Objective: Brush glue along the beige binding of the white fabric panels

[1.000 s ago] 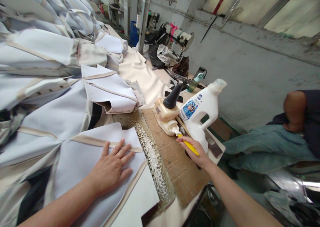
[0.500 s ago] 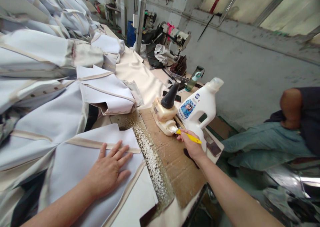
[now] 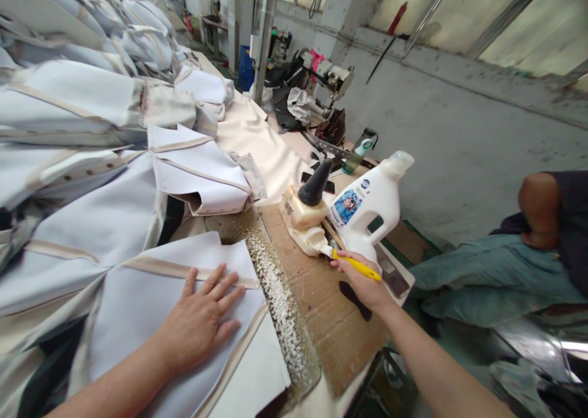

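Observation:
My left hand (image 3: 205, 317) lies flat, fingers spread, on a pale white fabric panel (image 3: 151, 311) edged with beige tape. In my right hand (image 3: 361, 280) is a yellow-handled brush (image 3: 361, 266), pinched near its head. White glue-like paste covers the bristles, which are at the mouth of a cream, paste-smeared container (image 3: 305, 219). A black cone (image 3: 315, 184) stands on top of that container. Just behind my right hand is a large white jug (image 3: 381, 191) with a blue label. Cardboard (image 3: 316, 295) lies beneath the container.
A board crusted with white dried paste (image 3: 278, 311) runs between panel and cardboard. More pale pieces (image 3: 68, 93) are heaped at the left. A green bottle (image 3: 356, 157) and sewing machine (image 3: 328, 75) are farther back. A seated person (image 3: 496, 265) is at the right, past the table edge.
My right hand has shifted slightly right with the brush, drawing its head a little way out from the container's mouth. My left hand stays flat on the panel.

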The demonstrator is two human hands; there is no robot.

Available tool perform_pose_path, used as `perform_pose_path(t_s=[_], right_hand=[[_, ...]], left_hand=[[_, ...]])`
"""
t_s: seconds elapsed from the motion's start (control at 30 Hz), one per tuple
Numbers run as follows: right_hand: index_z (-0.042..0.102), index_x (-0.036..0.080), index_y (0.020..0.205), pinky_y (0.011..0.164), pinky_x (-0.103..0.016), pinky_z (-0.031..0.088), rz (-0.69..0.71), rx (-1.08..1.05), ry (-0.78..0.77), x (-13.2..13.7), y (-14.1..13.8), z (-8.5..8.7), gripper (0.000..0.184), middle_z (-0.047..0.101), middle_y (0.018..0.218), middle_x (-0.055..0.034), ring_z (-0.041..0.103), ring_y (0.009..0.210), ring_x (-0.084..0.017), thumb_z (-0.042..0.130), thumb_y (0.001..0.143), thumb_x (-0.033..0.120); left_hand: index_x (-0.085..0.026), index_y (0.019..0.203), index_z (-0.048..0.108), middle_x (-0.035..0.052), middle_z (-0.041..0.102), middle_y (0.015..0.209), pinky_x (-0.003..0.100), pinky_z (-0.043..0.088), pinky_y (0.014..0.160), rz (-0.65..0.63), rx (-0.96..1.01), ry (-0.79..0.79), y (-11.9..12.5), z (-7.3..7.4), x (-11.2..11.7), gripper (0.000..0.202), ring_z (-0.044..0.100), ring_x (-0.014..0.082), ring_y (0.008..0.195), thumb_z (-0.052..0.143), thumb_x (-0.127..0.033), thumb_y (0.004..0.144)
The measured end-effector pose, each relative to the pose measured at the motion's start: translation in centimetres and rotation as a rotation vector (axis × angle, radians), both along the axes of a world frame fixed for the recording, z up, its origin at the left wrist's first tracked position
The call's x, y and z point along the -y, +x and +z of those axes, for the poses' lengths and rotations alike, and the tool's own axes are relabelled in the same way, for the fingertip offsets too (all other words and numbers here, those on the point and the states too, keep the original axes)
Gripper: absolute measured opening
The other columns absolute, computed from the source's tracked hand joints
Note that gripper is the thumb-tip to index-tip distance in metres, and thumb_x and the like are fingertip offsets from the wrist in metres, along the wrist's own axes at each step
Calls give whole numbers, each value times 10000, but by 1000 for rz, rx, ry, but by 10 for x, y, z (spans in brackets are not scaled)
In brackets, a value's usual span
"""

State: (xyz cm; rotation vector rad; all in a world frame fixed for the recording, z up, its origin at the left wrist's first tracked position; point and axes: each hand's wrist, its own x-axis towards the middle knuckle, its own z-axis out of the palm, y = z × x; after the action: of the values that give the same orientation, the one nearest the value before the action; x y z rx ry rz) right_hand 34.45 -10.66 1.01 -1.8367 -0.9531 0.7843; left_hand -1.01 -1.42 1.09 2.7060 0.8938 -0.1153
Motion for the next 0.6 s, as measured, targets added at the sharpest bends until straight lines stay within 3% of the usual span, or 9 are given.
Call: perform_pose_path(t_s=[0.1, 0.2, 0.4, 0.53, 0.6], right_hand=[[634, 145, 964, 705, -344, 505, -39, -4, -21, 9, 4, 1, 379, 689, 786, -92, 639, 716, -212, 613, 766, 468], [636, 150, 963, 734, -343, 507, -61, 35, 54, 2, 4, 5, 376, 686, 784, -82, 642, 736, -212, 626, 762, 468], [645, 171, 982, 840, -367, 480, 123, -63, -14, 1, -8, 0, 388, 690, 911, -90, 634, 874, -233, 661, 726, 461], [672, 162, 876, 688, -310, 492, 130, -15, -77, 12, -2, -3, 360, 681, 780, -67, 625, 740, -213, 679, 702, 478], [672, 155, 818, 635, -299, 479, 73, 21, -19, 7, 3, -6, 360, 656, 699, -59, 604, 670, -201, 653, 719, 501]], left_hand=[[-333, 1319, 454, 22, 339, 1447, 648, -76, 1028, -7, 6, -10, 0, 1, 0, 463, 176, 332, 1367, 432, -454, 873], [-324, 1310, 468, 25, 343, 1446, 640, -78, 1034, 2, 1, -5, 1, 3, 0, 461, 173, 330, 1367, 445, -450, 867], [-320, 1302, 471, 26, 351, 1443, 628, -72, 1043, 25, -27, -32, 3, 8, 3, 467, 176, 311, 1369, 413, -501, 876], [-324, 1306, 461, 32, 348, 1445, 628, -98, 1036, 24, -4, -68, 3, 7, 4, 504, 163, 307, 1373, 408, -557, 863], [-315, 1309, 459, 41, 353, 1442, 627, -98, 1036, 30, -2, -79, 2, 9, 4, 518, 171, 309, 1370, 417, -564, 856]])
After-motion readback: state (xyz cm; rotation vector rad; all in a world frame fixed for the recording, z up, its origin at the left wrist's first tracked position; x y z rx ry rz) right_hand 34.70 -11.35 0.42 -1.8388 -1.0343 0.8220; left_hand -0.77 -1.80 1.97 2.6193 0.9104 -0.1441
